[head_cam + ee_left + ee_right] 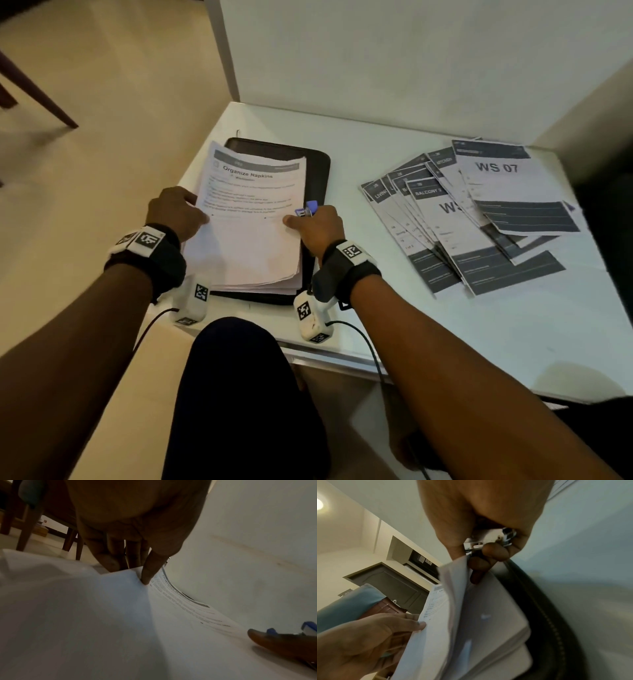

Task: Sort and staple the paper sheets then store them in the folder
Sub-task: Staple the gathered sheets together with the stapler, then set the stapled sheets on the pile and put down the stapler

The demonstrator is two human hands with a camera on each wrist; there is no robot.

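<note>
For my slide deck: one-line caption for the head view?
Both hands, left hand and right hand, hold paper sheets over black folder.

Both hands on the sheets
Right hand (481, 524) grips stapler (489, 539) and pinches top sheets (436, 622); left hand (368, 635) holds their other edge.

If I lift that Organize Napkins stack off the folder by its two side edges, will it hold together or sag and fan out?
The paper stack looks unstapled, its lower edges staggered, so sheets would probably slide apart. In the right wrist view the top sheets already curl up from the rest, so expect sagging. The right hand also holds the stapler, likely weakening its grip.
</note>
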